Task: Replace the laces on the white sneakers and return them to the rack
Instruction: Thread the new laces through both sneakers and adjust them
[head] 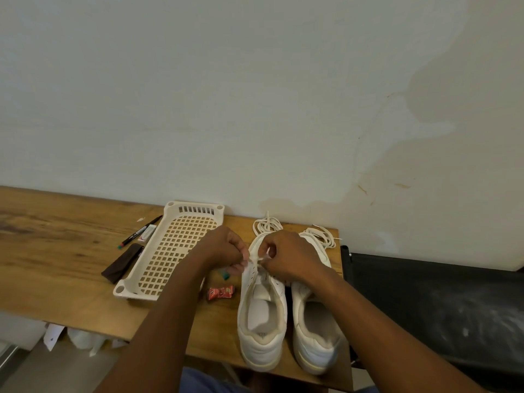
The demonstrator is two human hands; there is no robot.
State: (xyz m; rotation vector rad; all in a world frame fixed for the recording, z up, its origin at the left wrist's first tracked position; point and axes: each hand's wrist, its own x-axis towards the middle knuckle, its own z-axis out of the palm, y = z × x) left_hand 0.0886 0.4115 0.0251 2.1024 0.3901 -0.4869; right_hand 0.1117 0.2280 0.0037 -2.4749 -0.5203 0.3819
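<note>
white sneakers [286,313] sit side by side on the wooden surface [56,251], heels toward the person, toes toward the wall, so the eyelet rows face up and are easy to reach.

head view: both hands are over the left-side sneaker [261,316], near its toe end. left hand [224,251] has fingers [241,266] pressed together, pinching a bit of white lace [256,260] at the lowest eyelets. right hand [289,256] does the same from the other side, fingers curled in and pinching the lace end. judging by this, lace is being threaded through the first holes; the tongue and upper eyelets look bare, so lacing has barely begun on this shoe. right-side sneaker [314,330] stands touching the first; the right forearm covers its front, so cannot tell if it is laced.

two loose lace bundles [266,225] and [321,236] lie beyond the toes by the wall, kept within reach; cannot tell which are old or new.

white plastic rack [173,248], perforated, lies flat just left of the hands, near the shoes, probably waiting to take them back. further left a marker [140,231] and a dark flat pouch [122,263]. a small red wrapper [220,292] sits between rack and sneaker, not in the way. a teal bit under the left hand, unclear what.
</note>
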